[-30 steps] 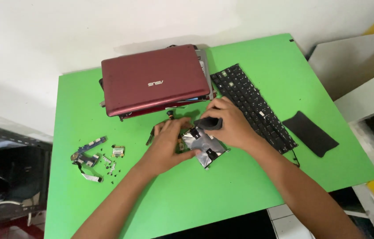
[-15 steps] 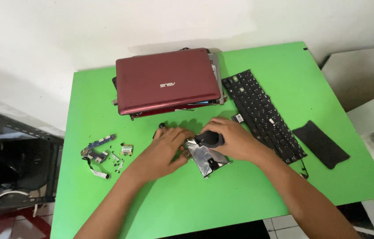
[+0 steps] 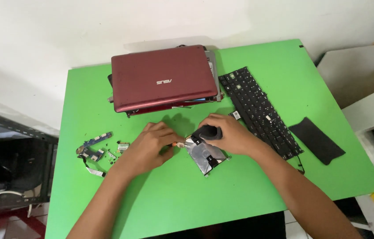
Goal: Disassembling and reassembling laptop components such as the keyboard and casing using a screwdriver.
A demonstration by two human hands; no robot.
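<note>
I look down on a green table [image 3: 240,199]. Near its middle lies a silver hard drive in its metal caddy [image 3: 207,155]. My left hand [image 3: 149,146] pinches a small orange-tipped tool [image 3: 178,144] against the drive's upper corner. My right hand [image 3: 227,135] is curled round a dark object I cannot identify, just above the drive. Judging by what lies out, disassembly is well along: a black keyboard [image 3: 257,110] sits toward the right edge, small circuit boards and screws [image 3: 96,148] toward the left edge, and the red laptop [image 3: 162,79] lies shut at the far edge. The tool's shaft is hidden.
</note>
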